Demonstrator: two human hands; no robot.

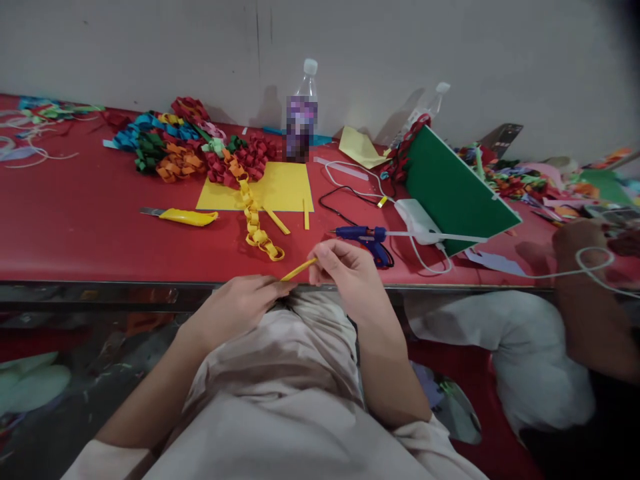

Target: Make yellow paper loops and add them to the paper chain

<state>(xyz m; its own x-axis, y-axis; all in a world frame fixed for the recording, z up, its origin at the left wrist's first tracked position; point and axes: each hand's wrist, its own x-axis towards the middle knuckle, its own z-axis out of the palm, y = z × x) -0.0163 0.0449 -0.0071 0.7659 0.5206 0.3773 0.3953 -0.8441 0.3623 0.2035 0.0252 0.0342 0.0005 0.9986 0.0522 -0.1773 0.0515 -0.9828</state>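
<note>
A thin yellow paper strip (299, 269) stretches between my two hands just below the red table's front edge (100, 267). My left hand (240, 308) pinches its lower end with closed fingers. My right hand (345, 270) grips the upper end, fingers curled round it. A yellow and orange paper chain (256, 227) lies on the table in front of my hands, running back across a yellow paper sheet (280, 188). Two loose yellow strips (277, 221) rest beside the chain. A blue glue gun (365, 237) lies just beyond my right hand.
A yellow utility knife (183, 216) lies at left. Piles of coloured paper chains (190, 150) sit at the back, with a plastic bottle (303, 113). A green board (453, 190), white adapter (417, 220) and cables are at right. Another person's hand (580, 243) rests at far right.
</note>
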